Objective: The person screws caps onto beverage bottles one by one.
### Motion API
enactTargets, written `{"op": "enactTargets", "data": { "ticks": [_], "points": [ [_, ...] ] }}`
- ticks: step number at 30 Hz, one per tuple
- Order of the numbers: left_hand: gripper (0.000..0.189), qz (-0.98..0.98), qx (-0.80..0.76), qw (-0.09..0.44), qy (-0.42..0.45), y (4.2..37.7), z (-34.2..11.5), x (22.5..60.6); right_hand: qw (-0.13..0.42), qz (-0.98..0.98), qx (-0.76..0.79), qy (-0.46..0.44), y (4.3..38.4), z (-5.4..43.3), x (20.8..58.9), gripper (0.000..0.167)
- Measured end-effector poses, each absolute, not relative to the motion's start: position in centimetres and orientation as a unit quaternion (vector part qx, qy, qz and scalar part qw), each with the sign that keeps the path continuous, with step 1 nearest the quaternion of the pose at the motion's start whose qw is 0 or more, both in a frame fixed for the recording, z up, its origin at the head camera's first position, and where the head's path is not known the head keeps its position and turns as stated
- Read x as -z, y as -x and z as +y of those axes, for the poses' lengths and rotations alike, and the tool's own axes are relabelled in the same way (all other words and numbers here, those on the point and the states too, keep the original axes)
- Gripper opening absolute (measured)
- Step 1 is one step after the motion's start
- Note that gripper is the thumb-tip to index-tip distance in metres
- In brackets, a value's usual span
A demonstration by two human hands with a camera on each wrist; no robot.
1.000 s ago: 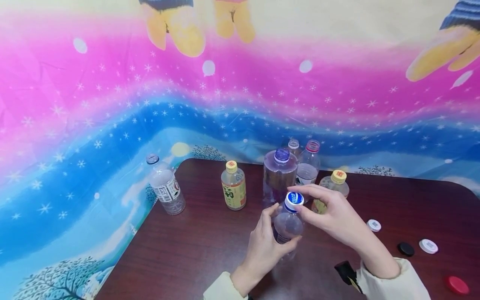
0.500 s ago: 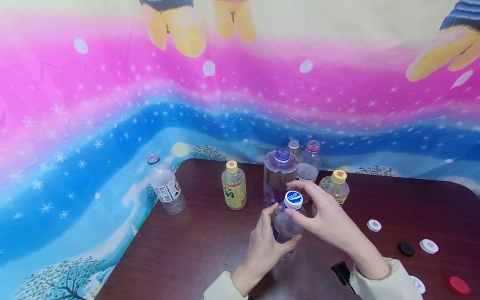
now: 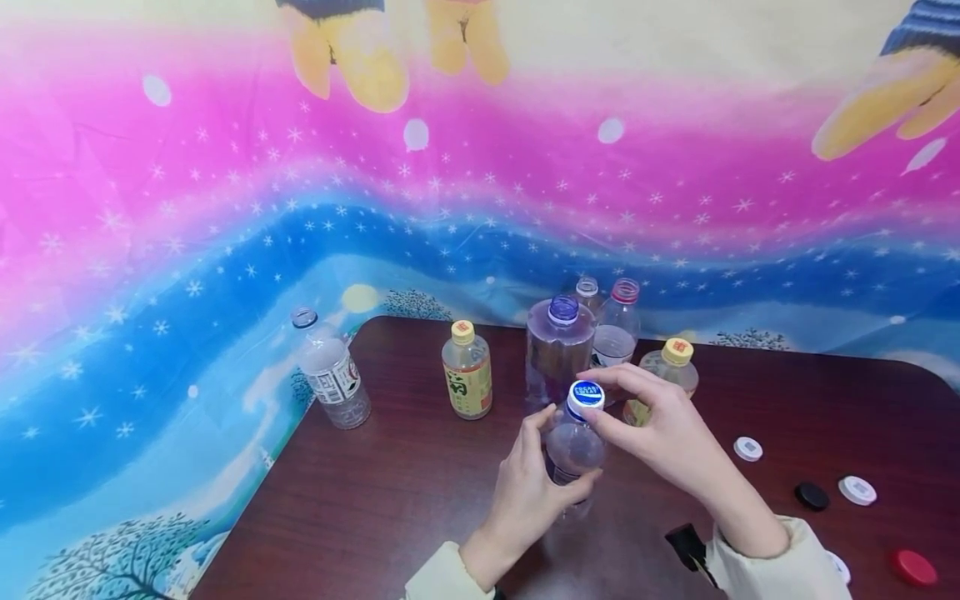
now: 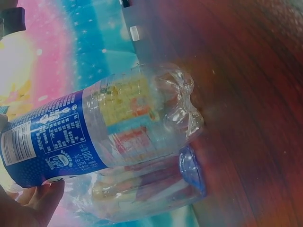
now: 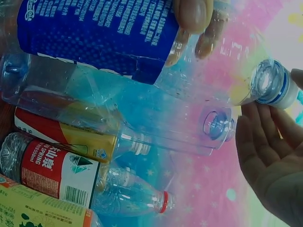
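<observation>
In the head view a clear plastic bottle (image 3: 576,450) stands upright near the middle of the table. My left hand (image 3: 525,487) grips its body, thumb on the near side. On its neck sits a white bottle cap (image 3: 586,396) with a blue top, pinched between the thumb and fingers of my right hand (image 3: 671,429). The left wrist view shows the bottle's blue label (image 4: 52,142) and its clear base. In the right wrist view the fingers lie under the cap (image 5: 284,90), and part of that hand is out of frame.
Behind stand a large purple-tinted bottle (image 3: 551,346), a bottle with a pink neck ring (image 3: 617,329) and a yellow-capped bottle (image 3: 678,354). Leftward are another yellow-capped bottle (image 3: 468,379) and an uncapped bottle (image 3: 332,379). Loose white (image 3: 747,449), black (image 3: 812,496) and red (image 3: 915,567) caps lie right.
The lettering on the cap has turned. My right hand shifted a little left and then back right around it. My left hand and the bottle have stayed nearly in place.
</observation>
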State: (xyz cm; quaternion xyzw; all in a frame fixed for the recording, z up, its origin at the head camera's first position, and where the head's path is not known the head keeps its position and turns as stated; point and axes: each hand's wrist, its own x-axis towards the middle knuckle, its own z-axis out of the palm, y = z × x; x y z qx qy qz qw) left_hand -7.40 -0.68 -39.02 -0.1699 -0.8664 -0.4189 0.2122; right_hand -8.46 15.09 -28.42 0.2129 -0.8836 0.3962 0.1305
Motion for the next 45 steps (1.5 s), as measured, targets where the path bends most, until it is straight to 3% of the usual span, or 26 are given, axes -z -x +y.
{"op": "enactTargets", "data": {
  "ticks": [6, 13, 18, 31, 35, 40, 45],
  "points": [
    [0.078, -0.865, 0.421, 0.214, 0.170, 7.4, -0.6, 39.0, 0.127, -0.884, -0.411, -0.180, 8.7, 14.4, 28.6, 0.028],
    [0.080, -0.861, 0.410, 0.244, 0.178, 7.5, -0.5, 39.0, 0.140, -0.869, -0.396, -0.262, 8.7, 14.5, 29.1, 0.045],
    [0.080, -0.858, 0.408, 0.253, 0.184, 7.6, -0.6, 39.0, 0.133, -0.867, -0.388, -0.283, 8.6, 15.0, 28.8, 0.039],
    [0.079, -0.862, 0.411, 0.239, 0.177, 7.5, -0.6, 39.1, 0.124, -0.872, -0.421, -0.216, 8.6, 14.7, 28.6, 0.025],
    [0.079, -0.862, 0.413, 0.237, 0.174, 7.5, -0.6, 39.1, 0.106, -0.877, -0.422, -0.205, 8.7, 14.6, 28.6, 0.030],
    [0.080, -0.861, 0.409, 0.246, 0.177, 7.6, -0.5, 39.1, 0.104, -0.871, -0.399, -0.268, 8.9, 15.1, 28.7, 0.041],
    [0.080, -0.861, 0.408, 0.245, 0.179, 7.6, -0.6, 39.1, 0.099, -0.867, -0.395, -0.286, 8.8, 15.6, 28.5, 0.038]
  ]
}}
